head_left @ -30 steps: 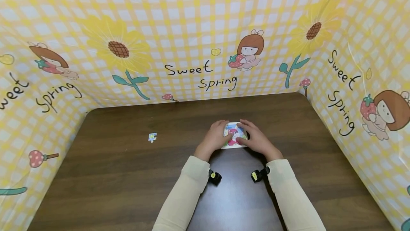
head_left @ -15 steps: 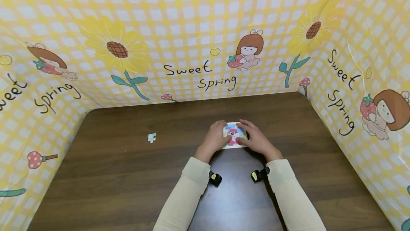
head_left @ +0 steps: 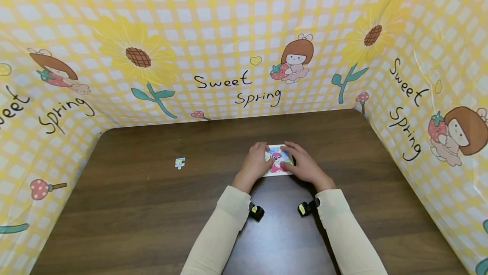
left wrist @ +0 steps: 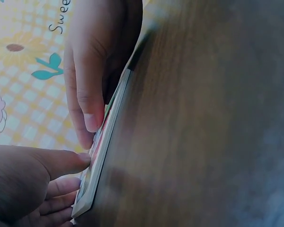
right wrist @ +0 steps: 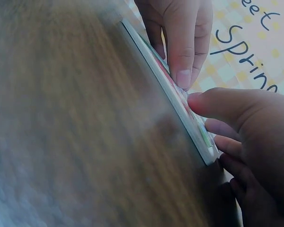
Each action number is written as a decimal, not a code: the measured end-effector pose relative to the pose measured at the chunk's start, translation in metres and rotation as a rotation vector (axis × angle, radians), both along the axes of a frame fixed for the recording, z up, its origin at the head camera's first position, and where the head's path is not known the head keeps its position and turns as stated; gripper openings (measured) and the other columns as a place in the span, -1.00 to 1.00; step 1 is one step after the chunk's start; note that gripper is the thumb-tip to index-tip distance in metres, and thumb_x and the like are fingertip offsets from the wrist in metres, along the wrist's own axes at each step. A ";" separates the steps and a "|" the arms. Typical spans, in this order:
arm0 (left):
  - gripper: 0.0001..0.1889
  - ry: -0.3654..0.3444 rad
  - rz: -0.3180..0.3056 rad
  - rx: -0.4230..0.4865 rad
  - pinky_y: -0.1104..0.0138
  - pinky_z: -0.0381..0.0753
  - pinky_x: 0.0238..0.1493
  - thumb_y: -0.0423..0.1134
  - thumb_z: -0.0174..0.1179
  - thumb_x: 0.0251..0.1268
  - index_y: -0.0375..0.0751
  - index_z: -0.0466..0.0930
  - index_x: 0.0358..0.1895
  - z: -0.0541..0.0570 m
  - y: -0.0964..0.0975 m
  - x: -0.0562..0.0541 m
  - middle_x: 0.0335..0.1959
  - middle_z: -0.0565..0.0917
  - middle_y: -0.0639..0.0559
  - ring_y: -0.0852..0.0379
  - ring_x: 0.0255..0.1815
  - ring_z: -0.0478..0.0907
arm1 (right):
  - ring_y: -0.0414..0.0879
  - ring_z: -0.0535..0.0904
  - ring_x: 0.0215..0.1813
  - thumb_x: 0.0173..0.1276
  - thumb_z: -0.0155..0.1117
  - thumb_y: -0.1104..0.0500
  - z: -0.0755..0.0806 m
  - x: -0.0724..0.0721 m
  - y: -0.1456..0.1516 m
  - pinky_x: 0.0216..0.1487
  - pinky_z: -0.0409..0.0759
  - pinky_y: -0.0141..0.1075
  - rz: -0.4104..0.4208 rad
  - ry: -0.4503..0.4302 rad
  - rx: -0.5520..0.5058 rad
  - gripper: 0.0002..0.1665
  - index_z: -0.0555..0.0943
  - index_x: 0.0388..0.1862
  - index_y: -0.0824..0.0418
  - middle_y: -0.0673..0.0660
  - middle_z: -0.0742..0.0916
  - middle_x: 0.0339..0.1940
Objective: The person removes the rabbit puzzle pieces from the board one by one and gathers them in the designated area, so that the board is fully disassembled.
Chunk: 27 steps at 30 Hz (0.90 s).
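Note:
A small framed jigsaw puzzle [head_left: 276, 154] with a pink cartoon animal on it lies flat on the table, right of centre in the head view. My left hand [head_left: 256, 161] holds its left side, the thumb over the picture and the fingers along the edge. From the other side my right hand [head_left: 306, 165] holds it the same way, its thumb pressing the face. Both wrist views show the puzzle's pale edge [left wrist: 102, 151] low against the wood. A loose jigsaw piece [head_left: 180, 163], blue and yellow, lies well to the left, away from both hands.
The dark wooden table [head_left: 126, 207] spreads around the hands. A yellow checked cloth [head_left: 228, 33] with printed flowers and figures stands along its back and sides. Black cameras [head_left: 256, 212] are strapped to both wrists.
Both hands stay on the puzzle, with only very slight shifts. The head view drifts a little; the loose piece keeps its place on the table.

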<state>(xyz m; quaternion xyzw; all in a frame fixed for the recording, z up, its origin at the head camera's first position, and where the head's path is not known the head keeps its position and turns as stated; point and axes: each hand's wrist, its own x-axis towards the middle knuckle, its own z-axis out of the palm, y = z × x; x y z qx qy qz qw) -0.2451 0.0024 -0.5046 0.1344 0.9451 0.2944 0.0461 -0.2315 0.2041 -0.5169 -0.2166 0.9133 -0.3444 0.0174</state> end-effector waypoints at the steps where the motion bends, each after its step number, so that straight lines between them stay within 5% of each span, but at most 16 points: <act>1: -0.59 -0.001 0.004 0.001 0.12 0.37 0.29 -0.07 0.26 0.31 -0.25 0.50 0.10 0.000 0.000 0.000 0.32 0.41 -0.12 -0.07 0.34 0.32 | 0.16 0.14 0.49 0.38 0.29 0.05 0.000 0.000 0.000 0.36 0.22 0.14 0.001 0.001 0.000 -0.33 0.40 0.40 0.26 0.21 0.29 0.50; 27: -0.61 0.024 0.050 -0.015 0.15 0.39 0.25 -0.10 0.28 0.29 -0.22 0.48 0.07 -0.004 0.005 0.000 0.28 0.43 -0.08 -0.05 0.32 0.33 | 0.17 0.15 0.49 0.41 0.26 0.10 -0.001 0.000 -0.001 0.36 0.21 0.14 -0.007 -0.005 -0.014 -0.38 0.40 0.39 0.26 0.21 0.30 0.49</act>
